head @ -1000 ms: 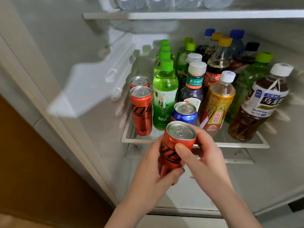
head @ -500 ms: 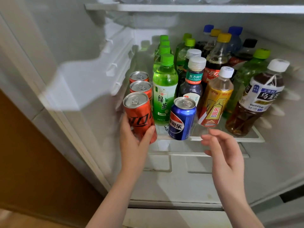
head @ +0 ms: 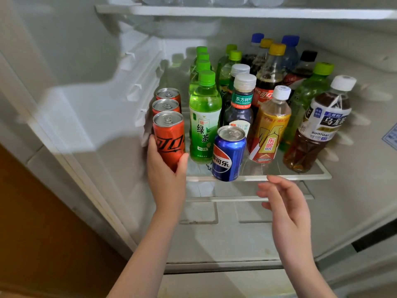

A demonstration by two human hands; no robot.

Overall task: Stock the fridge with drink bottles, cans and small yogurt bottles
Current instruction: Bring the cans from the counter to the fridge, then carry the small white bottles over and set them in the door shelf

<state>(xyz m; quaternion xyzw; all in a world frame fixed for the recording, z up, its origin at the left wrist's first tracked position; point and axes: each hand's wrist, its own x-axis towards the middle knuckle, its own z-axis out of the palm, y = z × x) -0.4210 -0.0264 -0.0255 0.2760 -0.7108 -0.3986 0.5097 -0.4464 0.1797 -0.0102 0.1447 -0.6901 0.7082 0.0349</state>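
the left hand point(head: 166, 179), now gripping the red can point(head: 169, 139) alone, sets it at the shelf point(head: 300, 177) front behind which two matching cans stand, while the right hand point(head: 285, 203) has let go and hangs loosely open.

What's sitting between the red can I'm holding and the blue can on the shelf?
In the head view, a green tea bottle stands between the red can in your left hand and the blue can.

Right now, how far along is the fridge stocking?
Mostly done: the shelf holds many bottles, a blue can and two red cans. In hand: the left hand has a third red can in its grip at the shelf's front left; the right hand is open and empty. Left: releasing it; no yogurt bottles show here.
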